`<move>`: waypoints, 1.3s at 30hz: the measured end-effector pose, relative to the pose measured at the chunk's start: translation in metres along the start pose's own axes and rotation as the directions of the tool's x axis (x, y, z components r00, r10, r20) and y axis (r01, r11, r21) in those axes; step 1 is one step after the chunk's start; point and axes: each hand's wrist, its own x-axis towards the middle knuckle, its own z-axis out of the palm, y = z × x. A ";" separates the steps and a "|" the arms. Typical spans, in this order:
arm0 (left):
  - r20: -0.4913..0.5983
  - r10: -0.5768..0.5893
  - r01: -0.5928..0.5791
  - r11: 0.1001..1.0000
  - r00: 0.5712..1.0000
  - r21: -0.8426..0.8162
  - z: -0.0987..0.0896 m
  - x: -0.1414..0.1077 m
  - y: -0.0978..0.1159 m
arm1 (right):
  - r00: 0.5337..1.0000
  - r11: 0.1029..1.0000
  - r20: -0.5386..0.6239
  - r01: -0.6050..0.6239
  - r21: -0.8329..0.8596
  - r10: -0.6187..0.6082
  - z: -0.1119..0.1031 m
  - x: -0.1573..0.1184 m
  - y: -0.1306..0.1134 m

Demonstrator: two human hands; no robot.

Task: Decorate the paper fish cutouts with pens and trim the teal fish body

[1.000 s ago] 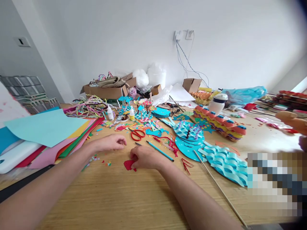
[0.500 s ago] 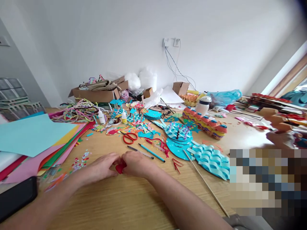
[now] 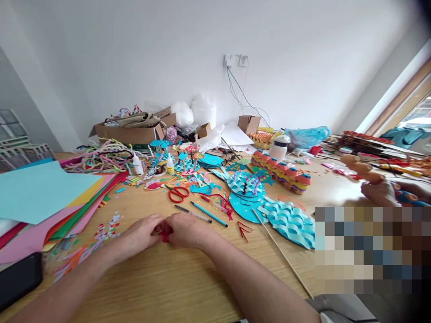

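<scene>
My left hand (image 3: 145,232) and my right hand (image 3: 184,229) meet over the wooden table, fingertips together. Between them they pinch a small red piece (image 3: 164,236), mostly hidden by the fingers. Beyond my hands lie red-handled scissors (image 3: 178,194), a dark pen (image 3: 193,214) and a blue pen (image 3: 209,214). Thin red strips (image 3: 244,230) rest to the right of my right hand. Small paper scraps (image 3: 107,228) are scattered to the left of my left hand.
Coloured paper sheets (image 3: 47,190) and a black phone (image 3: 20,278) lie at the left. Blue paper shapes (image 3: 289,220) and a long stick (image 3: 283,254) are at the right. Another person's hand (image 3: 380,193) holds an egg-carton strip (image 3: 362,168).
The whole view has shifted slightly. Less of the red piece shows between my fingers. The other person's hand and the egg-carton strip have moved a little.
</scene>
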 end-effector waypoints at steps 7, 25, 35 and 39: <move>-0.030 -0.009 0.009 1.000 1.000 -0.018 0.001 -0.002 0.001 | 0.995 0.997 -0.059 -0.082 0.018 0.082 0.001 0.001 0.004; -0.112 -0.019 0.014 0.999 0.994 -0.046 -0.002 -0.006 0.003 | 0.871 0.888 -0.266 -0.451 -0.092 0.414 -0.022 -0.007 0.051; -0.063 0.154 -0.156 0.988 0.986 -0.024 0.001 -0.011 -0.004 | 0.866 0.871 -0.266 -0.470 -0.140 0.425 -0.020 -0.006 0.054; -0.066 0.127 -0.125 0.992 0.990 0.026 0.001 -0.009 0.002 | 0.896 0.904 -0.252 -0.406 -0.136 0.364 -0.015 0.000 0.039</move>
